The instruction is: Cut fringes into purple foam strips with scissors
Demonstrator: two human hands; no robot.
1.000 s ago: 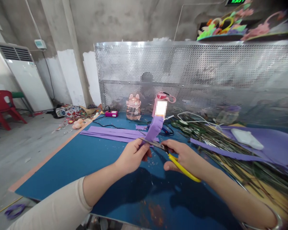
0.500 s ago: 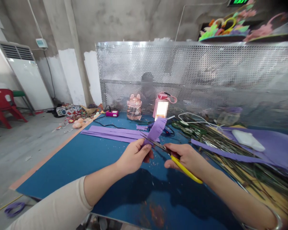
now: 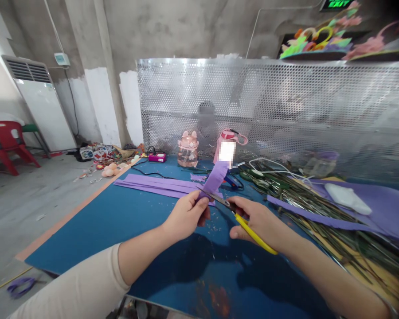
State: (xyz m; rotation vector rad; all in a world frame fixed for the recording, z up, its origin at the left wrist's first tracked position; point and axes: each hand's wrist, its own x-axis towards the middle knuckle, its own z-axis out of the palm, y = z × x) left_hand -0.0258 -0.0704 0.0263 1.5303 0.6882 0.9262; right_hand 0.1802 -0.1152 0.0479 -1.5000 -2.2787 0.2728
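Between thumb and fingers, my left hand (image 3: pixel 188 214) pinches the lower end of a purple strip (image 3: pixel 216 178), which curves up and away with fine cuts showing along one edge. My right hand (image 3: pixel 257 221) grips yellow-handled scissors (image 3: pixel 252 230). Their blades point left and lie across the strip, close to my left fingertips. How far apart the blades are is hard to make out. Behind my left hand, a stack of long purple strips (image 3: pixel 153 184) lies flat on the blue table (image 3: pixel 119 221), with a small purple scrap (image 3: pixel 198 177) beyond it.
A glue gun (image 3: pixel 232 181), a clear jar with a pink lid (image 3: pixel 187 150), a pink bottle (image 3: pixel 223 146) and a magenta power socket (image 3: pixel 157 157) stand or lie at the back. Green stems (image 3: pixel 295 199), a purple sheet (image 3: pixel 385 204) and a white packet (image 3: pixel 347 198) cover the right side.
The view has shifted slightly. Both hands keep nearly the same places, with the scissors still across the purple strip; my right thumb and the scissor handle have moved slightly.
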